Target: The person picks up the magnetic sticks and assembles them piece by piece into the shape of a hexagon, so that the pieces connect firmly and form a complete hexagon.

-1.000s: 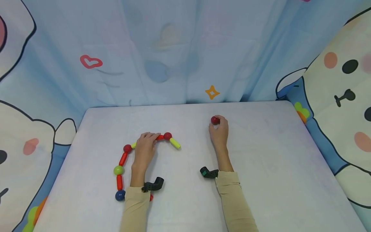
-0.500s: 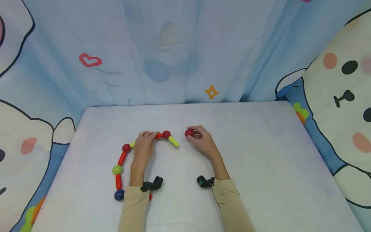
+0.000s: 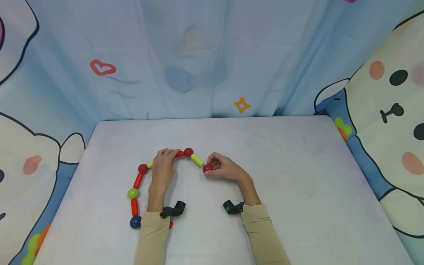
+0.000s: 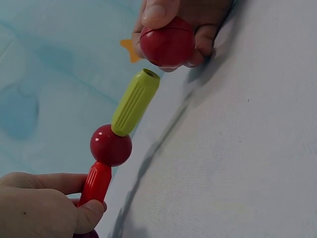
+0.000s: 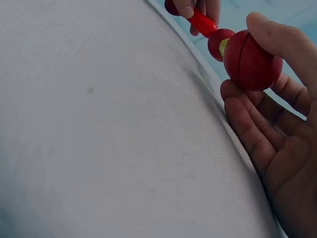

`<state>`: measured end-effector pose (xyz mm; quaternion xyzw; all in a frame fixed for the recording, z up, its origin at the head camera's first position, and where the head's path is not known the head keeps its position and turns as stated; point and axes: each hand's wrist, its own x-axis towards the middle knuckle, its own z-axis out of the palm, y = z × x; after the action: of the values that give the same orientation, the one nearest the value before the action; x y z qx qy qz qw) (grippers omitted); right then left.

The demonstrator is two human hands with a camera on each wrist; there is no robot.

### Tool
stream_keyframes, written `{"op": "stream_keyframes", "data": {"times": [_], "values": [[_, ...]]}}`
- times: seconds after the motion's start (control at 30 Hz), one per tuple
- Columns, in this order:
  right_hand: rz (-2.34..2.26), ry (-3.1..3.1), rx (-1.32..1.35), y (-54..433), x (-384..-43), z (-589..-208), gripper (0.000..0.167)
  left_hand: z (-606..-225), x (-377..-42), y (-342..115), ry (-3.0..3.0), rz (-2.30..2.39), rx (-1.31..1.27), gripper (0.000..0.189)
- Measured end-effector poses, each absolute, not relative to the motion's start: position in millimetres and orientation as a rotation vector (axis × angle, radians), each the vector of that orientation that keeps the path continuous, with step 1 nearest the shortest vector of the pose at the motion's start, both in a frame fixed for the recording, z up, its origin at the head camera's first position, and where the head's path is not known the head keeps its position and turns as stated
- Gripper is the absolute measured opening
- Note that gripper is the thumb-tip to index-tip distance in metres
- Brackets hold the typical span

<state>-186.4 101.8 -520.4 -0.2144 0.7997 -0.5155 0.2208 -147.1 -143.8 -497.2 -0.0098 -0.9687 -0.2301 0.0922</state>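
Note:
A chain of magnetic rods and balls curves over the white table. My left hand [image 3: 163,167] pinches its red rod [image 4: 96,184] between thumb and fingers. Beyond that rod come a dark red ball [image 3: 188,152] and a yellow-green rod [image 3: 197,159], whose hollow end faces right. My right hand [image 3: 226,168] holds a loose dark red ball [image 3: 207,168] between thumb and fingertips. This ball is right at the yellow-green rod's free end; in the left wrist view a small gap shows between them. My left hand and forearm hide part of the chain.
Down the left side, the chain runs through a red ball [image 3: 143,168], a green ball [image 3: 133,193] and a blue ball [image 3: 135,222], joined by red rods. A red piece [image 3: 170,224] peeks out beside the left sleeve. Printed blue cloth [image 3: 205,55] hangs behind the table [image 3: 298,176].
My right hand has brought the loose red ball from the back of the table leftward and nearer, up to the yellow-green rod's end. The left hand keeps its grip almost in place.

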Motion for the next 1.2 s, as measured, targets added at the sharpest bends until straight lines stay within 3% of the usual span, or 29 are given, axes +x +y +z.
{"op": "stream_keyframes", "data": {"times": [0.9, 1.2], "values": [[-1.378, 2.365, -0.61, 99.0, -186.1, -523.3, 0.037, -496.5, -142.6, -140.5, -2.926, -0.702, -0.142, 0.037], [-1.343, 2.398, -0.624, 96.8, -187.3, -523.3, 0.032, -462.5, -137.6, -170.2, -2.837, -0.88, -0.212, 0.034]]}}
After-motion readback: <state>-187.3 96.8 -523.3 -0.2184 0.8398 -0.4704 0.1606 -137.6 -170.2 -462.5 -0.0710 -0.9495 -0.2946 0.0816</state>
